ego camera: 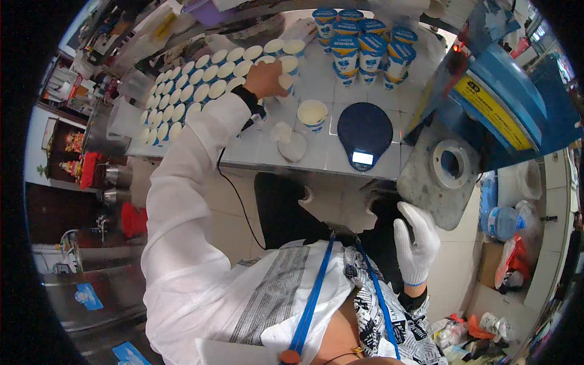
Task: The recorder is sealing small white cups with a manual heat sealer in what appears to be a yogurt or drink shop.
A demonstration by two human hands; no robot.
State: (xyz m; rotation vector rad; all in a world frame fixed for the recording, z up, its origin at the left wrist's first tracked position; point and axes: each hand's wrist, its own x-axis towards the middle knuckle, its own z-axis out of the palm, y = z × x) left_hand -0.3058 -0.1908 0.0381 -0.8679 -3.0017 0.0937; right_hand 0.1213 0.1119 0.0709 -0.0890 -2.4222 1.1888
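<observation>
My left hand [264,80], bare with a dark cuff at the wrist, reaches over rows of paper cups [226,70] with pale cream-coloured tops and blue sides. Its fingers are at a cup [286,82] at the rows' right end; whether they grip it is hidden. Nearer to me stands a single cup [313,112] with pale contents. Beside that cup lie pale round discs [292,147]. My right hand [416,244], in a white knitted glove, hangs before the table edge with thumb and fingers apart. It holds nothing and is nearest to a metal plate with a ring [449,164].
A dark kitchen scale [365,130] with a lit display sits on the tiled table. Behind it stand stacked cups with blue tops [360,45]. The blue machine [506,91] bounds the right side. A black cord [235,187] hangs below the table's front edge.
</observation>
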